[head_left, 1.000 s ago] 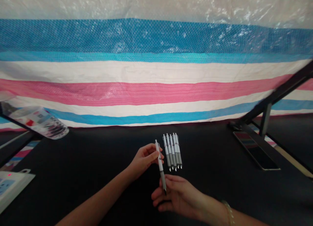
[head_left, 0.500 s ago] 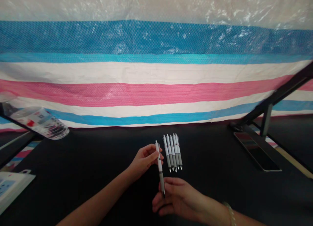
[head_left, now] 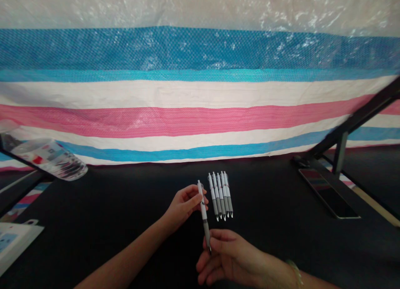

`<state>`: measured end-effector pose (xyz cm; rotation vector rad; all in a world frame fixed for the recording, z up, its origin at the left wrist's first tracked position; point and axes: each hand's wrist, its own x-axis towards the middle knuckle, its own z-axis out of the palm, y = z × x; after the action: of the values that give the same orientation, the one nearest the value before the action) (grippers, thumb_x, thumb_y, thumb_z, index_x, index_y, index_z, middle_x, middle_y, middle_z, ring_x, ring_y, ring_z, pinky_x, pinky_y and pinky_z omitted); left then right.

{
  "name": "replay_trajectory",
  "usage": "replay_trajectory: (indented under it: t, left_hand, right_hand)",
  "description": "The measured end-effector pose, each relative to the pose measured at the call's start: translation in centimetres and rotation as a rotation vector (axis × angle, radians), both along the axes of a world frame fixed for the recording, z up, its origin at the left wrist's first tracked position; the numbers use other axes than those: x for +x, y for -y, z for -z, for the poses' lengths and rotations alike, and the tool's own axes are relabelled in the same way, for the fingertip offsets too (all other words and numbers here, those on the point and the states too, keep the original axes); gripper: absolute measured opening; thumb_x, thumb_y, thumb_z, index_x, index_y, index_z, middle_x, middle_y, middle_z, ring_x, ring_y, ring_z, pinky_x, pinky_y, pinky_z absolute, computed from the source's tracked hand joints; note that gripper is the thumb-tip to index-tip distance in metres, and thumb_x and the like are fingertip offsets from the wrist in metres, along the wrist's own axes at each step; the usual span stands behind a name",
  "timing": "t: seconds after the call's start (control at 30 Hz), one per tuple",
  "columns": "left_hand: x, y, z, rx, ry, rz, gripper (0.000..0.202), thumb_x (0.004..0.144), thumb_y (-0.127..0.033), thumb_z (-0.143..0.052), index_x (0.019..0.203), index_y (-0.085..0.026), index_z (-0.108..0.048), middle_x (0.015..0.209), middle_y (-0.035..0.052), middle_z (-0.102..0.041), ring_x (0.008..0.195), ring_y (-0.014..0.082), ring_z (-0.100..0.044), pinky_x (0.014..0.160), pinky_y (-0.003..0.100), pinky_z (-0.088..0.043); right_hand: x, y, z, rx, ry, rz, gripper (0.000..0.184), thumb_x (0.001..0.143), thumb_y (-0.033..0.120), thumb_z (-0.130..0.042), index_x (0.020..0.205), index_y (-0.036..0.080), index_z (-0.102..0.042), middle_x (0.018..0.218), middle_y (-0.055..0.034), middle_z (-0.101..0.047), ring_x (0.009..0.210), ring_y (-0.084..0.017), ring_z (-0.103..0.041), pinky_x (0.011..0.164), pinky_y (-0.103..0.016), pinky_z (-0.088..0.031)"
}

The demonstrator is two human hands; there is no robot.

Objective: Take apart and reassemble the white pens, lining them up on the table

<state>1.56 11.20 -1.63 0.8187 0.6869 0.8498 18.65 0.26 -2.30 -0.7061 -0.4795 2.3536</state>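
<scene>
A white pen (head_left: 203, 212) with a grey grip slants between my two hands, its tip pointing down toward me. My left hand (head_left: 186, 203) pinches its upper white barrel between thumb and fingers. Lower down, my right hand (head_left: 223, 255) has thumb and forefinger closed on the grey grip near the tip, with the other fingers curled below. Just right of my left hand, several matching white-and-grey pens (head_left: 221, 195) lie side by side in a row on the black table (head_left: 265, 239), tips toward me.
At the right lies a dark phone (head_left: 329, 195) beside a black metal frame bar (head_left: 340, 153). A clear plastic bottle (head_left: 56, 159) is at the left, above a white booklet or packet (head_left: 18, 243). A striped plastic sheet (head_left: 200, 122) hangs behind the table.
My right hand's thumb has shifted slightly on the pen's grip, and its lower fingers curl in a little more. The pen and my left hand have barely moved; the row is unchanged.
</scene>
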Motion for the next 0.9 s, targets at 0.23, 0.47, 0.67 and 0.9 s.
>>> replay_trajectory:
  t: [0.23,0.47,0.67,0.9]
  left_hand:
    - [0.2,0.2,-0.1,0.000,-0.021,-0.041,0.034,0.070,-0.036,-0.089,0.086,-0.013,-0.071,0.073,0.0055,-0.073,0.064,0.0155,-0.070,0.063,0.025,-0.056]
    - [0.0,-0.6,-0.8,-0.066,0.024,-0.218,0.040,0.061,-0.036,-0.094,0.084,-0.012,-0.072,0.069,0.0033,-0.073,0.061,0.0129,-0.068,0.061,0.022,-0.056]
    - [-0.9,-2.0,-0.9,-0.080,0.078,-0.360,0.040,0.061,-0.034,-0.094,0.087,-0.012,-0.073,0.074,0.0031,-0.075,0.063,0.0110,-0.068,0.063,0.019,-0.057]
    - [-0.9,-2.0,-0.6,-0.095,0.074,-0.326,0.039,0.063,-0.033,-0.094,0.087,-0.012,-0.073,0.074,0.0034,-0.075,0.063,0.0114,-0.068,0.063,0.020,-0.057]
  right_hand:
    - [-0.3,0.0,0.9,0.033,0.077,-0.032,0.044,0.081,0.044,-0.078,0.093,0.019,-0.043,0.073,-0.0059,-0.074,0.061,-0.019,-0.074,0.051,-0.020,-0.049]
    - [-0.2,0.4,1.2,0.062,0.128,-0.063,0.041,0.078,0.035,-0.078,0.093,0.019,-0.043,0.071,-0.0068,-0.074,0.057,-0.016,-0.072,0.050,-0.017,-0.046]
    - [-0.4,0.5,1.5,0.057,0.137,-0.065,0.043,0.074,0.034,-0.081,0.091,0.019,-0.045,0.068,-0.0046,-0.073,0.057,-0.015,-0.070,0.053,-0.017,-0.045]
    - [-0.4,0.5,2.0,0.046,0.124,0.002,0.041,0.071,0.029,-0.084,0.086,0.017,-0.048,0.063,-0.0036,-0.072,0.054,-0.015,-0.070,0.047,-0.014,-0.041]
